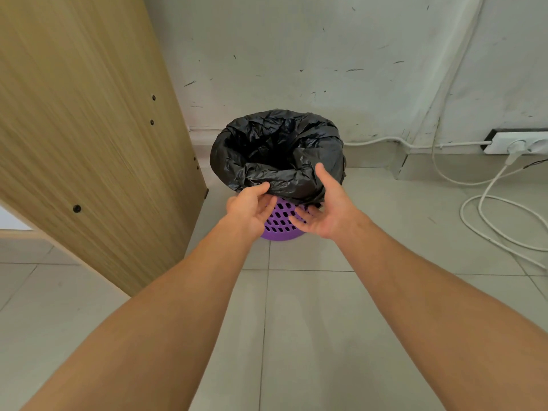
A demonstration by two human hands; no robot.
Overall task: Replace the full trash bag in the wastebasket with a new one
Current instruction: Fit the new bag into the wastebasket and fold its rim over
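Note:
A purple perforated wastebasket (pixel 280 223) stands on the tiled floor against the wall. A black trash bag (pixel 275 149) lines it, its edge folded down over the rim. My left hand (pixel 250 207) is at the near-left of the rim, thumb on the folded bag edge and fingers beneath it. My right hand (pixel 324 209) is at the near-right, palm up, fingers spread and relaxed just under the bag's hem, thumb raised beside the plastic. What is inside the bag is dark and cannot be made out.
A wooden panel (pixel 89 129) leans in on the left, close to the basket. At the right, a white power strip (pixel 519 142) sits at the wall base, with white cables (pixel 486 209) looping over the floor. Grey tiles (pixel 296 321) lie in front.

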